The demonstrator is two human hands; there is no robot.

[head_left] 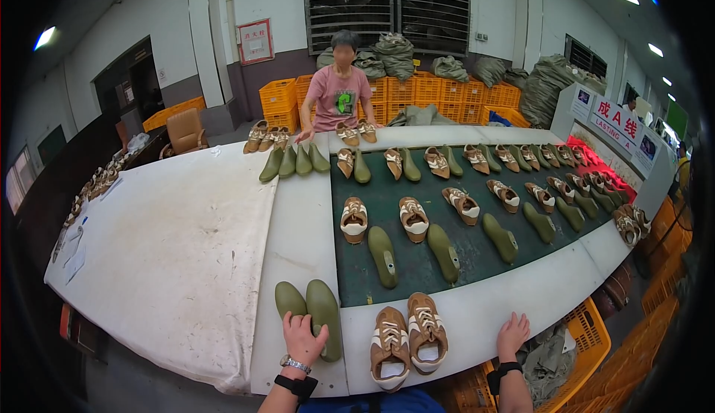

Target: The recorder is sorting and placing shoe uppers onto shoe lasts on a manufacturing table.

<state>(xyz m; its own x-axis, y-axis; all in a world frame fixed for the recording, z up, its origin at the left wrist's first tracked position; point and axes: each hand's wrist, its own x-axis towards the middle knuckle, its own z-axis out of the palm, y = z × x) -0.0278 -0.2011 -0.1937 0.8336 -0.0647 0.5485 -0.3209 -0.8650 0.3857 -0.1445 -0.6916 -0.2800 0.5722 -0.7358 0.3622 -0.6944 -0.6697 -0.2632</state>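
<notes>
My left hand (302, 341), with a watch and a black band at the wrist, rests on the heel ends of two green shoe lasts. Its fingers curl over the left last (287, 298), and the thumb lies against the right last (325, 316). Right of them, a pair of brown-and-white sneakers stands toes away from me: the left sneaker (391, 342) and the right sneaker (427, 327). Over the white table edge (477, 316), my right hand (514, 334) has its fingers apart and holds nothing.
A green belt (410, 264) carries rows of sneakers (354, 219) and lasts (381, 256). Across it, a person (340, 89) in a pink shirt stands by more lasts (302, 161). A white-covered table (171, 249) spreads left. An orange crate (588, 338) sits below right.
</notes>
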